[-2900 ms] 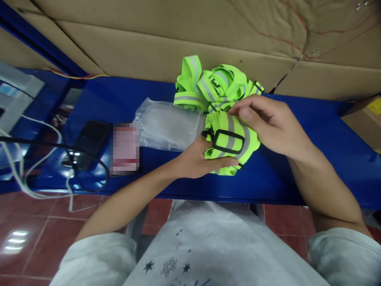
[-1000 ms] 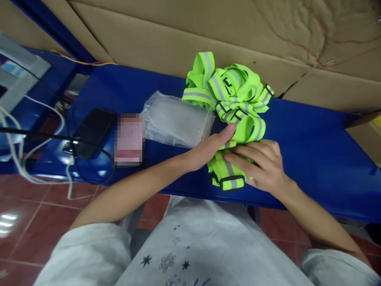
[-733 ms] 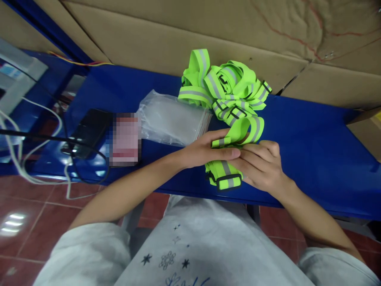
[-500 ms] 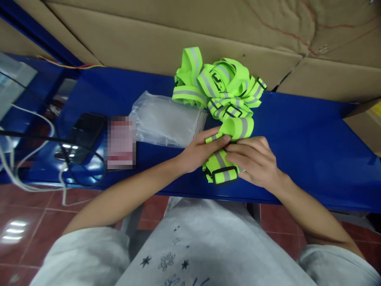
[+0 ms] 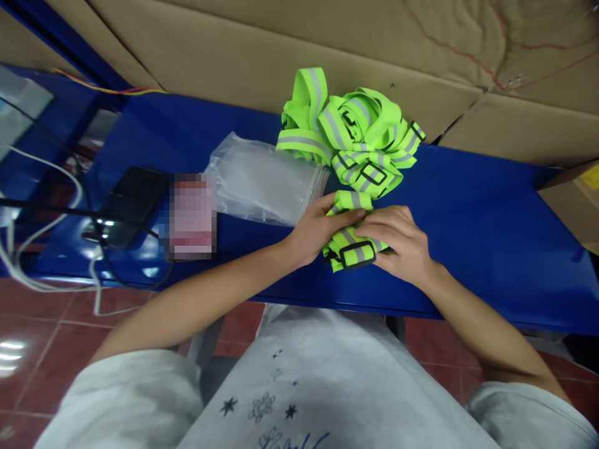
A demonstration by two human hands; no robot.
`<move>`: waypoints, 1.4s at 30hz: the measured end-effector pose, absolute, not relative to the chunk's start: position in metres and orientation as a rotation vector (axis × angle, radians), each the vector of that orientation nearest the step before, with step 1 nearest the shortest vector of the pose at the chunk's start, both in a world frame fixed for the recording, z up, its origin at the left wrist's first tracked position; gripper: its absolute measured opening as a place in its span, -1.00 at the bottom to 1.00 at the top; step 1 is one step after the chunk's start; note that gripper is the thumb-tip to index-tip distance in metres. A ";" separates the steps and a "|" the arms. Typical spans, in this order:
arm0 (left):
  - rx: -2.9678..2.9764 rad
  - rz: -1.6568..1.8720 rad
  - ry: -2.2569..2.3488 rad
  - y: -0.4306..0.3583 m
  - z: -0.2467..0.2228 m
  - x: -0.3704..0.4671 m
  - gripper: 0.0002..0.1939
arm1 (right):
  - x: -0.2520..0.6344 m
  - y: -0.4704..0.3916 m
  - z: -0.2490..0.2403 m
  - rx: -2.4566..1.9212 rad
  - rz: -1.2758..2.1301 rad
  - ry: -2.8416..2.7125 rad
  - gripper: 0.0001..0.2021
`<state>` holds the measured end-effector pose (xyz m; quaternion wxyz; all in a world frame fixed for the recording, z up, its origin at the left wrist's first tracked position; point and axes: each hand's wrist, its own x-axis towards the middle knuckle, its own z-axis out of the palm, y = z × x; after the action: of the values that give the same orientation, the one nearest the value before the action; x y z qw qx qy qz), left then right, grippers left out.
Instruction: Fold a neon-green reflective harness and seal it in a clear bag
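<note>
A neon yellow-green reflective strap (image 5: 349, 240) with a grey stripe and a black buckle is bunched in a folded bundle between my hands. My left hand (image 5: 314, 231) grips its left side, the thumb lying across the top. On the right, my right hand (image 5: 397, 240) has its fingers curled over the bundle, fingertips close to the left thumb. Some fingers are hidden beneath the fabric. Just beyond, a pile of similar reflective straps (image 5: 355, 137) with black buckles lies loosely coiled. Left of the pile is a stack of clear plastic bags (image 5: 262, 181).
All this rests on a blue table (image 5: 486, 243). A blurred-out pinkish item (image 5: 194, 218), a black device (image 5: 133, 202) and tangled white cables (image 5: 51, 284) lie at the left. Cardboard (image 5: 281, 59) lines the back; a cardboard box (image 5: 573, 199) stands at the right edge.
The loop of strap that stood up beyond my fingers has been folded down into the bundle, which is now more compact. The view has shifted slightly.
</note>
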<state>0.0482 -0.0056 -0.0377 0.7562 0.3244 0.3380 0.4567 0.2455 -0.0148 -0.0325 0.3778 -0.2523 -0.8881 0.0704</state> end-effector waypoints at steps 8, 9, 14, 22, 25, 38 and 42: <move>1.005 1.009 0.649 -0.011 -0.042 0.048 -0.58 | 0.246 -0.016 -0.029 -0.818 0.329 -2.069 -0.62; 1.078 0.973 0.611 -0.012 -0.040 0.045 -0.50 | 0.246 -0.016 -0.028 -0.830 0.350 -2.023 -0.53; 1.380 0.832 0.359 -0.014 -0.026 0.032 -0.17 | 0.245 -0.016 -0.020 -0.874 0.658 -1.935 0.06; 1.358 0.689 0.372 -0.011 -0.019 0.035 -0.09 | 0.257 -0.002 -0.013 -0.641 0.903 -2.112 -0.46; 1.267 0.603 0.486 -0.014 -0.020 0.037 -0.12 | 0.258 0.000 -0.016 -0.682 0.883 -2.137 -0.53; 2.180 0.499 0.823 0.005 0.038 -0.027 0.01 | 0.270 0.003 -0.018 -1.115 0.924 -1.243 -0.55; 2.505 0.216 1.147 0.024 0.024 -0.060 0.08 | 0.267 0.012 -0.025 -1.144 1.020 -1.329 -0.44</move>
<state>-0.0602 0.0241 0.0241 0.1880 0.8902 0.4078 0.0766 0.2674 0.0119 -0.0251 0.5282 -0.4789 -0.5564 0.4267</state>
